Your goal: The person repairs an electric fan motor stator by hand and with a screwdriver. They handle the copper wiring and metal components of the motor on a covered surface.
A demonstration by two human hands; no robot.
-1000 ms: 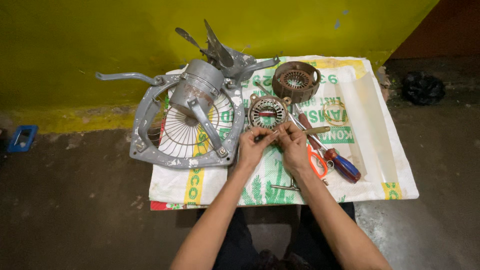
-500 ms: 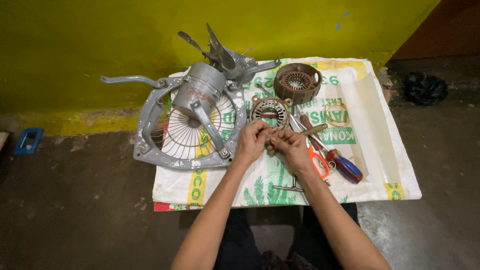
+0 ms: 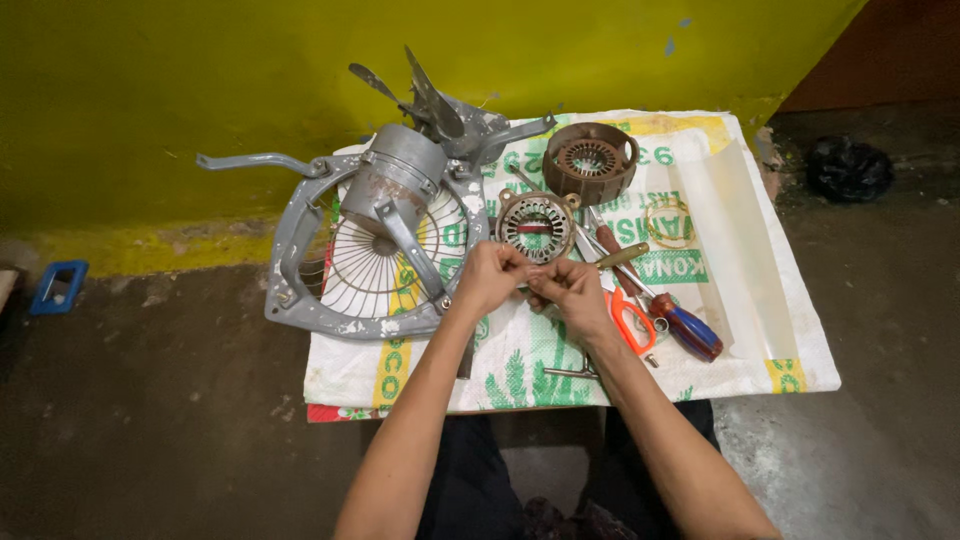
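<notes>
My left hand [image 3: 490, 276] and my right hand [image 3: 566, 287] meet fingertip to fingertip just below a round slotted metal stator [image 3: 537, 224] lying on a white woven sack [image 3: 700, 330]. Both hands pinch something small between them; it is too small to tell what. A brown round motor housing [image 3: 590, 160] sits behind the stator. To the left lies a grey exhaust fan frame with motor and wire guard [image 3: 375, 240].
Orange-handled scissors [image 3: 630, 318], a red-and-blue screwdriver [image 3: 685, 328] and other hand tools lie right of my hands. A coil of wire [image 3: 668, 222] rests on the sack. Yellow wall behind, blue object [image 3: 58, 286] on the concrete floor at left, black bag [image 3: 848, 168] at right.
My hands stay together at the stator's near edge with small finger movements. The view has shifted slightly.
</notes>
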